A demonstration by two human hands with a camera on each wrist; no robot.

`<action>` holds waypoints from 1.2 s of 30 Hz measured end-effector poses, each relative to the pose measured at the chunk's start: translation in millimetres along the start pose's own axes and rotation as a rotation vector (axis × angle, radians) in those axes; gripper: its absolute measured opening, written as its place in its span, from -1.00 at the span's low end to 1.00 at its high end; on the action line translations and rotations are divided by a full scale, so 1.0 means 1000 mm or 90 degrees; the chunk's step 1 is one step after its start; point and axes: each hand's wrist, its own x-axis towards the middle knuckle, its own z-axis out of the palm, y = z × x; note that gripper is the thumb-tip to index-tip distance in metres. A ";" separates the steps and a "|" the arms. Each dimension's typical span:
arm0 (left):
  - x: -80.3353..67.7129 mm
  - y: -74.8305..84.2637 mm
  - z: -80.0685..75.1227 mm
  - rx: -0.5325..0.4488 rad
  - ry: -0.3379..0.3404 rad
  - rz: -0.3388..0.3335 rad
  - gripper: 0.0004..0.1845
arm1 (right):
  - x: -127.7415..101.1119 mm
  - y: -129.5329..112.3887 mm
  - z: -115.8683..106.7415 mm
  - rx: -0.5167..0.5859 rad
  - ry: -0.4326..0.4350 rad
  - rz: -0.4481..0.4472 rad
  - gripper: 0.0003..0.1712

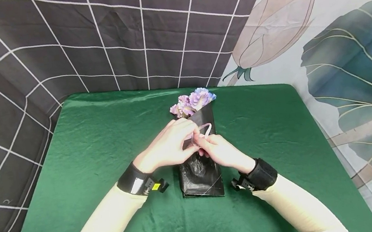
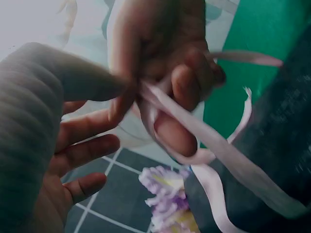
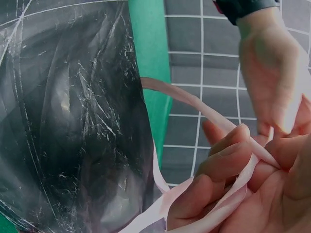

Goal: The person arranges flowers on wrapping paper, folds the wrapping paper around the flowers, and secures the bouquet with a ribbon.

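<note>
The person wore long cream sleeves (image 1: 105, 228) on both arms. Each wrist carried a broad black strap: the left wrist strap (image 1: 134, 180) bore a pale panel and a small yellow tag, the right wrist strap (image 1: 260, 174) a dark clip.

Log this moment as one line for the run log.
left hand: pinches pink ribbon | right hand: grips ribbon | bouquet: black wrap, lying on green tablecloth
</note>
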 end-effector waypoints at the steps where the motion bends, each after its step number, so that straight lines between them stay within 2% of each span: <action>1: -0.003 -0.002 0.002 0.005 -0.007 0.001 -0.80 | 0.000 0.000 0.000 0.004 -0.003 0.007 -0.37; 7: -0.011 -0.007 0.010 0.027 -0.029 -0.022 -0.68 | 0.002 -0.003 0.001 0.019 -0.004 0.013 -0.32; 12: -0.010 -0.007 0.013 0.035 -0.014 -0.027 -0.70 | 0.000 -0.002 0.001 0.027 -0.001 0.037 -0.21; 17: -0.010 -0.008 0.014 0.022 -0.018 -0.029 -0.75 | 0.000 -0.002 0.001 0.015 0.012 0.041 -0.22; 22: -0.009 -0.008 0.014 0.000 -0.008 -0.004 -0.85 | -0.001 -0.001 -0.001 0.032 0.018 0.036 -0.42; 26: -0.007 -0.008 0.014 -0.027 -0.002 0.025 -0.81 | -0.004 0.001 -0.004 0.067 0.018 0.047 -0.61; 31: -0.006 -0.009 0.017 -0.030 -0.016 0.055 -0.64 | -0.008 0.003 -0.006 0.062 0.017 0.087 -0.53; 36: -0.009 -0.008 0.019 0.010 -0.023 0.048 -0.51 | -0.009 0.004 -0.005 0.049 0.017 0.119 -0.44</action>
